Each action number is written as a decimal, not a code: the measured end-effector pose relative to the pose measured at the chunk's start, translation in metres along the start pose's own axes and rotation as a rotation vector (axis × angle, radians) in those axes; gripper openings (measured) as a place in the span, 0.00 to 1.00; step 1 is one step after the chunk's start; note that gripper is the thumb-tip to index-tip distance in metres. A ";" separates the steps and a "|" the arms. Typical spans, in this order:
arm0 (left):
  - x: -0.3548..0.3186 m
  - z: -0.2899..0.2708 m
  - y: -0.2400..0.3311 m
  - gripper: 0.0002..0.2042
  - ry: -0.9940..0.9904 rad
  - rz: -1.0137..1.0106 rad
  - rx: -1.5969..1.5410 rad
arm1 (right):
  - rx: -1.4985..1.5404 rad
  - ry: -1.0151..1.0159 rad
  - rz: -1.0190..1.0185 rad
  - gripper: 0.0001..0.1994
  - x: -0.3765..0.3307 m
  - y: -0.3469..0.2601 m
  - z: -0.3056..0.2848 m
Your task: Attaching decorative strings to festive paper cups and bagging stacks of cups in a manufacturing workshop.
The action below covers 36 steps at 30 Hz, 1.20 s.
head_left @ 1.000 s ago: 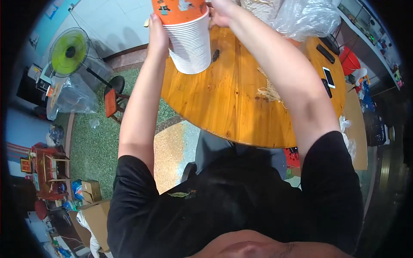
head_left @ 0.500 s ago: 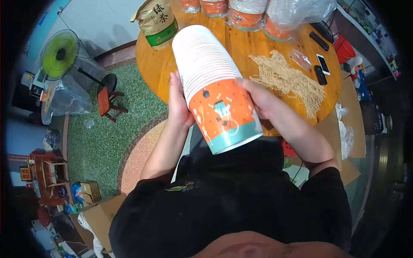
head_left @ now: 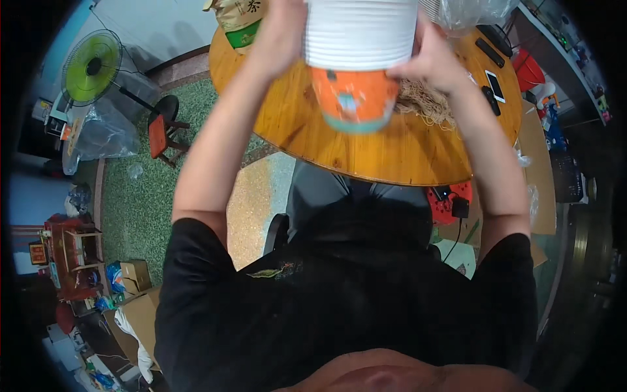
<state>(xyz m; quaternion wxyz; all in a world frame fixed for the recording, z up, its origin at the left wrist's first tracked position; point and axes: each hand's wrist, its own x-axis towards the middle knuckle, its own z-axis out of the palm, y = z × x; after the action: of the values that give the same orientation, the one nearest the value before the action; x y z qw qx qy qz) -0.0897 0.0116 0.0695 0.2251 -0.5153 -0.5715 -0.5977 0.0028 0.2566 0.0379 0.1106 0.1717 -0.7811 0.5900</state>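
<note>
A tall stack of nested paper cups (head_left: 356, 91), white-rimmed with an orange and teal printed side, is held up over the near part of the round wooden table (head_left: 326, 153). My left hand (head_left: 284, 39) presses on its left side, its fingers partly hidden behind the stack. On the right side my right hand (head_left: 434, 59) grips it, thumb lying on the orange wall just under the rims. The upper end runs out of the picture. Behind the stack and my right hand, a bundle of beige strings (head_left: 424, 108) lies partly covered on the table.
A gold and green bag (head_left: 236, 19) stands at the table's far left. Clear plastic wrapping (head_left: 477, 12) lies at the far right, near a phone (head_left: 494, 86) and a black remote (head_left: 489, 52). Left are a green fan (head_left: 91, 68) and small stool (head_left: 159, 137); a red stool (head_left: 450, 206) sits below the table's edge.
Both hands have carried the cup stack up and away from my body, over the table. It has turned from leaning left to nearly straight and now hides part of the strings.
</note>
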 end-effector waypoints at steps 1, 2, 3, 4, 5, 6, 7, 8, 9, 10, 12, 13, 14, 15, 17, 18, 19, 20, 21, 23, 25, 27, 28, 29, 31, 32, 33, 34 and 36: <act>0.021 0.002 0.012 0.36 -0.091 -0.084 -0.092 | -0.125 0.018 0.046 0.70 0.014 -0.009 -0.008; 0.030 -0.012 -0.004 0.38 -0.037 -0.390 -0.184 | -0.198 0.106 -0.238 0.66 0.024 -0.051 0.024; 0.040 -0.011 -0.012 0.38 -0.039 -0.388 -0.190 | -0.183 0.152 -0.301 0.73 0.036 -0.061 0.026; 0.050 -0.010 -0.019 0.38 0.018 -0.445 -0.276 | -0.169 0.199 -0.367 0.81 0.048 -0.063 0.023; 0.060 -0.012 -0.021 0.38 0.079 -0.502 -0.353 | -0.378 0.264 -0.459 0.81 0.059 -0.057 0.023; 0.069 -0.015 -0.023 0.38 0.140 -0.559 -0.429 | -0.390 0.270 -0.421 0.81 0.070 -0.051 0.025; 0.081 -0.007 -0.018 0.39 0.187 -0.617 -0.525 | -0.418 0.291 -0.372 0.82 0.075 -0.044 0.018; 0.094 -0.030 -0.010 0.40 0.078 -1.013 -1.022 | -0.502 0.301 -0.436 0.82 0.078 -0.023 0.009; 0.084 -0.029 -0.023 0.40 0.092 -1.014 -1.011 | -0.499 0.301 -0.373 0.82 0.080 -0.017 0.023; 0.072 -0.016 -0.042 0.40 0.201 -0.836 -0.764 | -0.506 0.310 -0.307 0.81 0.080 -0.012 0.035; 0.058 -0.039 -0.069 0.41 0.080 -0.835 -1.039 | -0.466 0.363 -0.350 0.77 0.078 0.004 0.050; 0.050 -0.021 -0.069 0.41 0.127 -0.784 -0.847 | -0.348 0.314 -0.320 0.76 0.072 0.003 0.053; 0.042 0.002 -0.068 0.41 0.172 -0.728 -0.653 | -0.316 0.340 -0.295 0.73 0.065 0.014 0.053; 0.032 0.005 -0.071 0.41 0.181 -0.717 -0.713 | -0.329 0.341 -0.252 0.73 0.057 0.015 0.055; 0.020 0.019 -0.061 0.41 0.208 -0.753 -0.674 | -0.426 0.404 -0.228 0.73 0.038 0.020 0.057; 0.009 0.022 -0.072 0.41 0.222 -0.725 -0.693 | -0.444 0.439 -0.180 0.75 0.031 0.024 0.062; -0.001 0.019 -0.083 0.41 0.222 -0.724 -0.691 | -0.461 0.476 -0.137 0.78 0.026 0.025 0.067; -0.001 0.030 -0.095 0.40 0.100 -0.596 -0.893 | -0.149 0.578 -0.880 0.56 0.039 0.067 0.053; -0.019 0.013 -0.114 0.39 0.020 -0.480 -1.035 | -0.273 0.492 -0.511 0.65 0.033 0.068 0.068; -0.014 0.019 -0.124 0.39 0.012 -0.454 -1.005 | -0.479 0.337 -0.088 0.78 0.026 0.069 0.064; -0.007 0.029 -0.124 0.39 0.180 -0.669 -0.716 | -0.432 0.352 0.022 0.77 0.033 0.069 0.063; 0.003 0.030 -0.145 0.39 0.205 -0.721 -0.720 | -0.471 0.371 0.020 0.78 0.045 0.072 0.062; 0.006 0.029 -0.155 0.39 0.237 -0.779 -0.719 | -0.477 0.380 0.053 0.78 0.053 0.073 0.063; 0.013 0.033 -0.159 0.41 0.188 -0.762 -0.664 | -0.533 0.428 -0.033 0.79 0.058 0.088 0.054; 0.025 0.039 -0.172 0.35 0.172 -0.654 -0.729 | -0.562 0.420 0.046 0.80 0.073 0.111 0.037; 0.018 -0.011 -0.199 0.31 0.089 -0.755 -0.479 | -0.540 0.373 0.052 0.81 0.089 0.099 0.060; 0.020 -0.014 -0.208 0.31 0.075 -0.741 -0.484 | -0.534 0.401 0.094 0.80 0.095 0.102 0.058; 0.027 -0.013 -0.213 0.32 0.051 -0.762 -0.241 | -0.528 0.431 0.134 0.80 0.100 0.109 0.057; 0.038 -0.049 -0.219 0.27 0.033 -0.450 0.296 | -0.493 0.421 0.123 0.80 0.113 0.103 0.067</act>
<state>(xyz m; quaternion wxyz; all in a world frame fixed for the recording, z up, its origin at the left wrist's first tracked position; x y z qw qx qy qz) -0.3088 0.0327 0.0133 0.1689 -0.3271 -0.7491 -0.5507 -0.1396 0.2020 -0.0300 0.2718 -0.0335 -0.8695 0.4111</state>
